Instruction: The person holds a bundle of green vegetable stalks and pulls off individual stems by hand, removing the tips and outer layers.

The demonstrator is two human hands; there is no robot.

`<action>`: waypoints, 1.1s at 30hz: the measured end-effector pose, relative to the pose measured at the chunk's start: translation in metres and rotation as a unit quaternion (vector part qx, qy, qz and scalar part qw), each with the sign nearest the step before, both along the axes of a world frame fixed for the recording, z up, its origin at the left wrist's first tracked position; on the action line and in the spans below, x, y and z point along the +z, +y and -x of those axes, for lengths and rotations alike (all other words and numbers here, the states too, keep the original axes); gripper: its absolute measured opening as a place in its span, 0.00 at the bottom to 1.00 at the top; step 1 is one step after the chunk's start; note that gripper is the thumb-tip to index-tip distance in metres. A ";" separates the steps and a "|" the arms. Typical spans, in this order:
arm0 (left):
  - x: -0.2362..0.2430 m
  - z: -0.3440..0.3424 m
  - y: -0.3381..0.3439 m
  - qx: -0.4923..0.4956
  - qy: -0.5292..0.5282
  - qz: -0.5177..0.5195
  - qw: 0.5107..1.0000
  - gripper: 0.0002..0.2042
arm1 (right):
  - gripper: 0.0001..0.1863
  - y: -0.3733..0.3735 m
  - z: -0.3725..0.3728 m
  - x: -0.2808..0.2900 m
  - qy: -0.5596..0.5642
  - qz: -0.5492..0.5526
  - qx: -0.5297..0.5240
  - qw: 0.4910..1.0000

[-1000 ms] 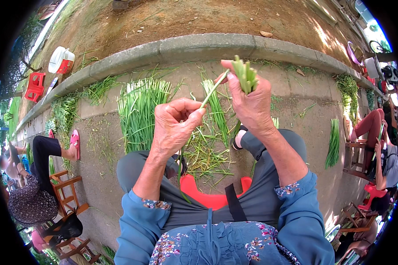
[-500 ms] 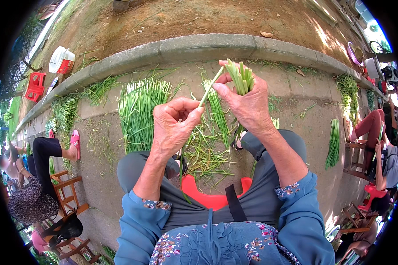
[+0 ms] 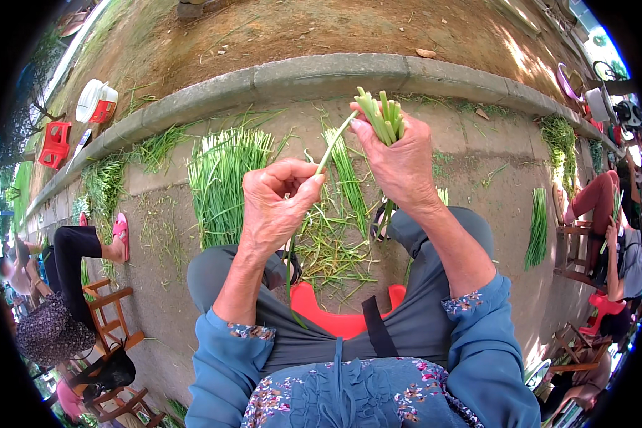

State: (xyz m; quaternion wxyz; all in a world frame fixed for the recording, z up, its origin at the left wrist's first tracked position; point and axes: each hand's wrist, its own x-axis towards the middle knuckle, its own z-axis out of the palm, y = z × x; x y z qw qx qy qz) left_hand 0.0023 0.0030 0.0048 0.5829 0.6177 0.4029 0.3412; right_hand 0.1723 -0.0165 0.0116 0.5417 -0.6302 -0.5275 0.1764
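My left hand [image 3: 277, 207] pinches a single long green stalk [image 3: 335, 146], like a garlic shoot, between thumb and fingertips. Its lower part trails down past my wrist to my lap. The stalk's upper end meets the thumb and fingers of my right hand [image 3: 404, 164], which is wrapped round a bundle of thick pale-green stalks [image 3: 384, 118] with their ends pointing up. On the ground beyond my left hand lies a large pile of the same stalks [image 3: 228, 185]. A smaller row of stalks [image 3: 348, 175] lies between my hands, above scattered trimmings [image 3: 332, 257].
A stone kerb [image 3: 299, 77] curves across the far side, with bare soil behind. At left are a red stool [image 3: 54, 145], a white bucket [image 3: 93, 101] and a seated person's leg [image 3: 78, 246]. Another stalk bunch [image 3: 537, 228] lies at right, near other seated people. A red seat [image 3: 328, 317] is under me.
Both hands have shifted slightly to the left, still holding the same stalks. The single stalk now bows a little between them, and the bundle's ends have tipped slightly left.
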 end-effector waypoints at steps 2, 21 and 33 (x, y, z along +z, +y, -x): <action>0.001 0.000 0.000 0.006 -0.007 0.010 1.000 0.04 | 0.07 0.000 0.002 0.006 0.041 0.013 0.001 0.999; -0.003 -0.006 -0.003 0.037 0.044 -0.122 0.991 0.03 | 0.05 -0.004 -0.004 0.004 0.146 0.091 0.035 0.984; -0.007 -0.001 0.002 0.050 0.001 -0.047 0.998 0.05 | 0.05 -0.010 0.011 0.005 0.178 0.122 0.084 0.973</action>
